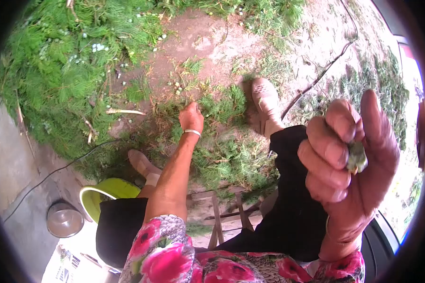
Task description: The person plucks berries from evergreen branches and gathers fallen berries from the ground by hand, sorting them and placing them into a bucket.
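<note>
A small grey-green, lumpy piece of plant (357,159) is in the raised right hand (347,158) of the person, which is near to the camera at the right side of the view. The fingers of this hand are curled in toward the palm, the thumb stands up beside them, and the piece is held between the bent fingers and the thumb side of the hand. The left hand (191,117) is lower and farther from the camera, down at the feathery green cut sprigs (226,106) on the ground between the two feet. Its fingers are bent and close together, but I cannot tell if they pinch something. A thin whitish bracelet (191,132) goes around the left wrist. On each side of this hand there is one pale beige shoe: the right one (265,96) is pointing away from the body, and the left one (143,163) is near a round yellow-green bucket (83,200). Just beside the bucket there is a round silver-coloured metal bowl (65,220). A short peeled stick of light wood (126,112) lies to the left of the left hand, at the edge of a large bright green heap of leafy branches (66,80) with small pale cones. Farther to the right, a long dark thin branch or cable (316,82) crosses the brown ground.
</note>
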Tool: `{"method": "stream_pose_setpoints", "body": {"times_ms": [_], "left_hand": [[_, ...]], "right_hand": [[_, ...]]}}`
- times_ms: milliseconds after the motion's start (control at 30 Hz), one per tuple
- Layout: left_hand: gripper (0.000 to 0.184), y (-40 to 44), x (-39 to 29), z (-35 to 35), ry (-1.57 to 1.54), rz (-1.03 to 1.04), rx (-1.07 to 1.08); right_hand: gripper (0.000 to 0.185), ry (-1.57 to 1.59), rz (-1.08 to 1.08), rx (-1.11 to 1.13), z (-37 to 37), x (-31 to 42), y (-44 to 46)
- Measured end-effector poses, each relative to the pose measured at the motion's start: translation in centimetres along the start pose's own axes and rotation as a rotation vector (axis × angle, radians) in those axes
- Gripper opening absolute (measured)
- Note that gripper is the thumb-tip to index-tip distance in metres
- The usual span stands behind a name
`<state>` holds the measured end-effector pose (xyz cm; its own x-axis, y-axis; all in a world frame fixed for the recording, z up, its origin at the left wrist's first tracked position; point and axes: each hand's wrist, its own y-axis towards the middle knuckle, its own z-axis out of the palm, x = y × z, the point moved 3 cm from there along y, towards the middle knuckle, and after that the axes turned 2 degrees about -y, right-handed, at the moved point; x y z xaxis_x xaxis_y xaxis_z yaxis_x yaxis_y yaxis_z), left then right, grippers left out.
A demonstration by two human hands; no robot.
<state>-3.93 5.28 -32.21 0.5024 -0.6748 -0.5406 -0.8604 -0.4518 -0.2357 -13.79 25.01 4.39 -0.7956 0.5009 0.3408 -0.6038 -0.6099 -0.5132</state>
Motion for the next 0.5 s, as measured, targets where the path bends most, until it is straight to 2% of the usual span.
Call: {"method": "stream_pose_setpoints", "body": {"times_ms": [33,100,167,233,300,333,367,433,500], "left_hand": [[0.021,0.8,-0.3,0.4,-0.025,0.057,-0.104],[0.020,2.1,-0.8,1.0,-0.085,0.061,-0.084],[0.016,2.9,-1.4,1.2,0.133,0.004,0.077],[0.012,3.3,-0.5,2.0,0.140,0.030,0.042],[0.011,3.7,0.2,2.2,0.050,0.027,0.112],[0.012,3.5,0.0,1.6,-0.060,-0.071,0.116],[0.012,2.9,0.4,1.9,-0.058,-0.071,0.113],[0.013,1.2,0.5,1.6,-0.416,-0.135,0.160],[0.014,-0.9,-0.1,1.8,-0.154,-0.071,0.197]], "right_hand": [[0.046,-0.003,-0.002,-0.012,0.5,-0.1,0.0],[0.046,0.036,-0.052,-0.159,1.1,-0.5,0.2],[0.043,0.023,-0.045,-0.173,0.7,-0.6,0.2],[0.038,-0.056,-0.061,-0.214,0.7,-0.8,0.2],[0.034,-0.067,-0.066,-0.250,0.7,-1.0,0.2],[0.034,-0.081,-0.070,-0.255,0.7,-1.1,0.1],[0.033,-0.095,-0.075,-0.257,0.7,-1.1,0.0],[0.033,-0.103,-0.067,-0.237,0.7,-1.3,-0.1],[0.033,-0.114,-0.059,-0.216,0.2,-1.9,-0.1]]}}
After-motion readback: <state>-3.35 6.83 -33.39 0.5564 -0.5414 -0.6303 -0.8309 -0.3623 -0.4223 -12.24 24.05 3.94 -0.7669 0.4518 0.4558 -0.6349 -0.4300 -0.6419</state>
